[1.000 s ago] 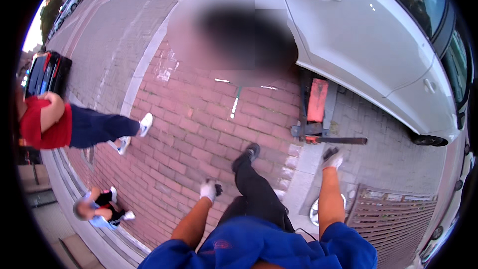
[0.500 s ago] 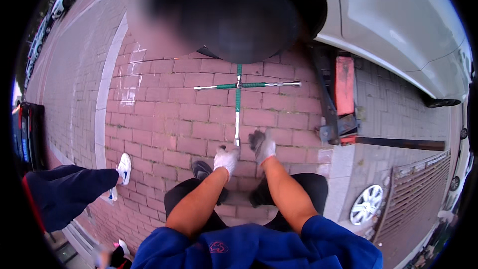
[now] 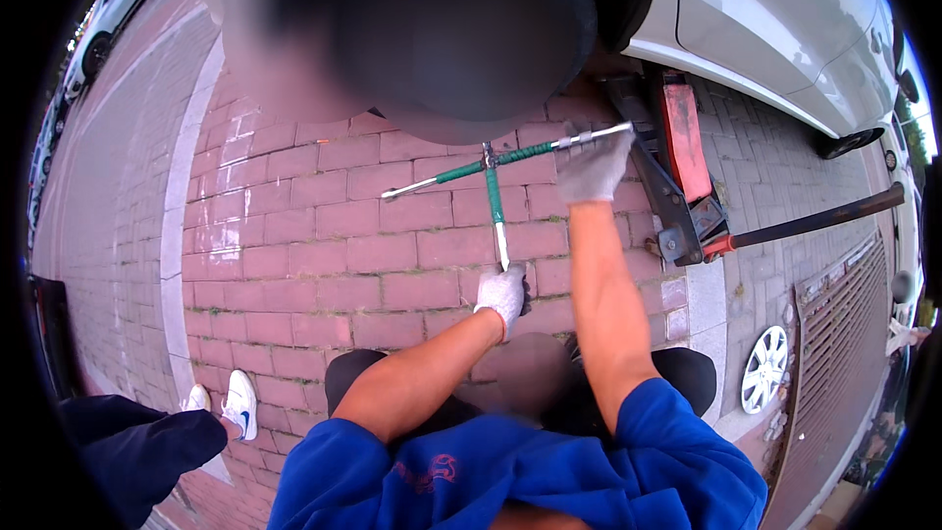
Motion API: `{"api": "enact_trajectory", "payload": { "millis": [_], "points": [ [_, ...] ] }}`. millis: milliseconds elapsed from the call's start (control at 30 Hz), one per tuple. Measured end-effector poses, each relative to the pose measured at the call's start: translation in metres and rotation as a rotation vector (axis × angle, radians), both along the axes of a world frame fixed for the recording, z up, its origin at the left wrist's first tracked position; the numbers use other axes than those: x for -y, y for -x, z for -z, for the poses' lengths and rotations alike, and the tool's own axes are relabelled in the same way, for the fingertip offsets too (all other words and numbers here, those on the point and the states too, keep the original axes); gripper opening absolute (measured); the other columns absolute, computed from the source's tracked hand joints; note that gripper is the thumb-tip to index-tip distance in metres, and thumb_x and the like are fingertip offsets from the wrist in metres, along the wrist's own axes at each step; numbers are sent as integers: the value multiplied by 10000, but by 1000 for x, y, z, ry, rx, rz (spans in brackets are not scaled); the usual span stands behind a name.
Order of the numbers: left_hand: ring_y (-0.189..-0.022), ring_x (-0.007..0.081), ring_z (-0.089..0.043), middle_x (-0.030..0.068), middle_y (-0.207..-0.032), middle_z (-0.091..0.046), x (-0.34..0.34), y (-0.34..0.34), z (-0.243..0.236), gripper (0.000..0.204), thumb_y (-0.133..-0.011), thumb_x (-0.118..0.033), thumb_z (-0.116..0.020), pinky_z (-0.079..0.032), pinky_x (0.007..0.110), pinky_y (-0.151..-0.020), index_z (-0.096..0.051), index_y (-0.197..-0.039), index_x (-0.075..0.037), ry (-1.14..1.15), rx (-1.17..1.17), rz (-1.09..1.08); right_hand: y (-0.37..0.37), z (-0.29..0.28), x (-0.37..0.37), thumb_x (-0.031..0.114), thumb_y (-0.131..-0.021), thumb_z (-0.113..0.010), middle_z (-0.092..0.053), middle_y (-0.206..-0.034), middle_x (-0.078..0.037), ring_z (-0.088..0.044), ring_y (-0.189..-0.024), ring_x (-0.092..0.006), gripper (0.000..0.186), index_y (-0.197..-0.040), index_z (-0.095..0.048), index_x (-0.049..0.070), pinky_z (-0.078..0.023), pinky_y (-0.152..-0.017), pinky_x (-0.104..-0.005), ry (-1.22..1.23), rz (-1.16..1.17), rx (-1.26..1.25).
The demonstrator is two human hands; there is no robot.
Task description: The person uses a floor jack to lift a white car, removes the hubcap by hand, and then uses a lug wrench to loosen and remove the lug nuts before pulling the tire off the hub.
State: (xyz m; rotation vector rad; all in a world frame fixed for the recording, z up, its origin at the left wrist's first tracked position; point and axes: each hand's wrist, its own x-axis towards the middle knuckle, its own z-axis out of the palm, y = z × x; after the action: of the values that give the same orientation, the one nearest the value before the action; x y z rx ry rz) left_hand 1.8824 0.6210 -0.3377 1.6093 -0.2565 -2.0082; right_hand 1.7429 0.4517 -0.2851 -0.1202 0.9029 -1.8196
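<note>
A four-way lug wrench (image 3: 496,198) with green-wrapped, bright metal arms stands in front of the car wheel (image 3: 461,39). My left hand (image 3: 501,296), in a pale work glove, is closed round the wrench's near end. Gloved too, my right hand (image 3: 595,165) is at the outer part of its right arm, smeared by motion, with its fingers over the bar. The wrench's left arm points toward the left with no hand on it. Its far end is hidden near the wheel, whose face is blurred.
A red floor jack (image 3: 687,142) with a long dark handle (image 3: 819,216) stands right of the wheel, beside the light-coloured car (image 3: 775,20). A wheel cover (image 3: 764,370) lies near a metal grate (image 3: 842,363). Another person's legs and white shoes (image 3: 240,404) are at left.
My right hand has moved up and right onto the wrench's right arm. The wrench has turned, its right arm higher and its left arm lower. My left hand has shifted right with the near end.
</note>
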Motion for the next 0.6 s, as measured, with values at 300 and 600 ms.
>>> {"api": "enact_trajectory", "payload": {
  "millis": [300, 600],
  "points": [
    [-929, 204, -603, 100, -1043, -606, -13, -13, 65, 319, -999, -349, -545, -514, 417, -822, -575, -1153, -71, 188, -659, -200, -225, -25, -50, 428, -919, -516, -681, -1104, -172, -656, -996, -323, 468, -1120, -669, 33, -506, -877, -442, 550, -1833, -1957],
    [-818, 191, -572, 78, -936, -577, 30, -2, 31, 270, -980, -335, -567, -479, 396, -725, -567, -1073, -81, 18, -425, -39, -132, -207, -56, 239, -744, -647, -724, -849, -143, -709, -813, -335, 219, -845, -771, 89, -561, -697, -451, 553, -1324, -2258]
  ]
}}
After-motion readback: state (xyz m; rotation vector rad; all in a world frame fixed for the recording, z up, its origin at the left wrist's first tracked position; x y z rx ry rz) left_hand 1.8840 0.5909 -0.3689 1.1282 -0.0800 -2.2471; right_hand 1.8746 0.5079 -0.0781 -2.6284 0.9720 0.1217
